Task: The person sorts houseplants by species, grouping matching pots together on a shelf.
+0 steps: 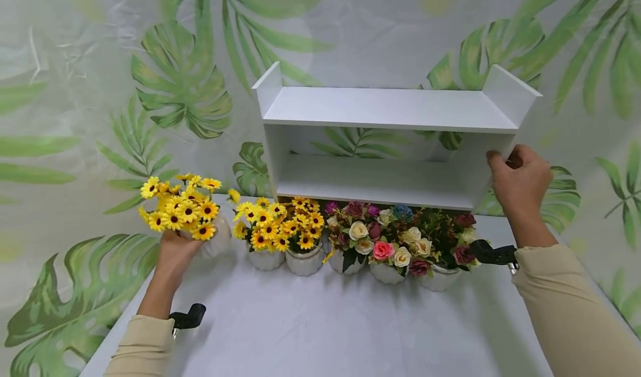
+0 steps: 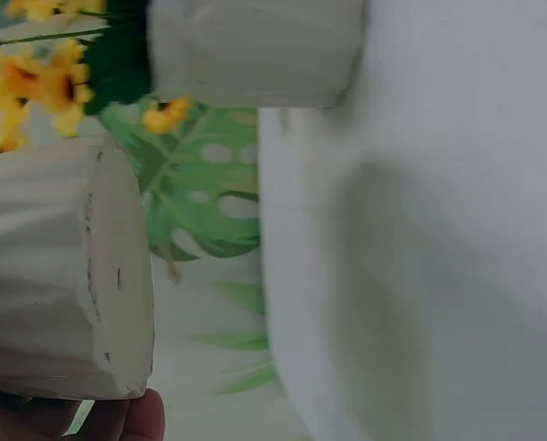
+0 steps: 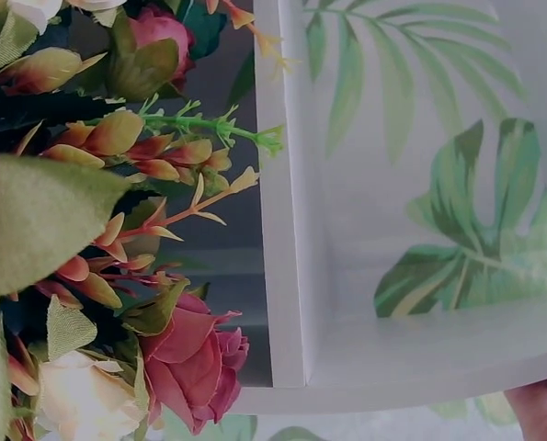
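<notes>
At the left, my left hand grips a white pot of yellow sunflowers. The left wrist view shows this white pot raised off the table with its underside visible, and fingertips at its side. On the right, my right hand pinches the right side panel of a white two-tier shelf, thumb on the inner side. A fingertip appears at the panel's edge in the right wrist view. Flowers in front hide the shelf's lower part.
Before the shelf stand two more sunflower pots and several pots of mixed roses in a row on the white table. A leaf-patterned backdrop hangs behind. A black wrist mount sits on each forearm.
</notes>
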Demonstrator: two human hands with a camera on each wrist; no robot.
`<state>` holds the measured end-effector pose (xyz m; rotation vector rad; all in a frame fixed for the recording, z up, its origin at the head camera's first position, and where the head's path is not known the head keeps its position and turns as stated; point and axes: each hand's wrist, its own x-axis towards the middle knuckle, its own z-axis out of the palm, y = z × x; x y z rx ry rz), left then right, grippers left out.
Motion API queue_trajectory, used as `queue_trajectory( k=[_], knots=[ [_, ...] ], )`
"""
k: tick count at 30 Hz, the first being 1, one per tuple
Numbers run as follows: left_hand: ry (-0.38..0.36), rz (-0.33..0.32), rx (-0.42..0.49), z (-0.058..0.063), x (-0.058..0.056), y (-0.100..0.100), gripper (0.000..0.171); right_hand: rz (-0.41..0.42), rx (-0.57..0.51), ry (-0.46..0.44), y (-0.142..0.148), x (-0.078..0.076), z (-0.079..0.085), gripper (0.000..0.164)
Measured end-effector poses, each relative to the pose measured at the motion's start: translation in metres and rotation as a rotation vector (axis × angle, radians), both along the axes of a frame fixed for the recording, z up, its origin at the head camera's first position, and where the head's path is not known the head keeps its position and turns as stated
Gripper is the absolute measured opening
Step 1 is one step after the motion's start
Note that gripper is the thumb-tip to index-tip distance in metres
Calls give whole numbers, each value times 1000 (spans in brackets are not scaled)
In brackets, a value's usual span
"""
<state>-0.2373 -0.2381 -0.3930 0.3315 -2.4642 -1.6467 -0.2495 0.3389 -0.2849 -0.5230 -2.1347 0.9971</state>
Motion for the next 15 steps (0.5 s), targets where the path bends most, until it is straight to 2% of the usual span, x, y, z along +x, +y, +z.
queue_trajectory(
  k=[2,6,15],
  knots=[
    [39,-6,-26,13,1,1,90,0,3,8,2,0,1,45],
    [93,-50,-21,36,5,3,88,5,0,16,3,0,1,45],
    [186,-170,-106,74,14,15,77,18,2,-20,2,2,0,46]
  ],
)
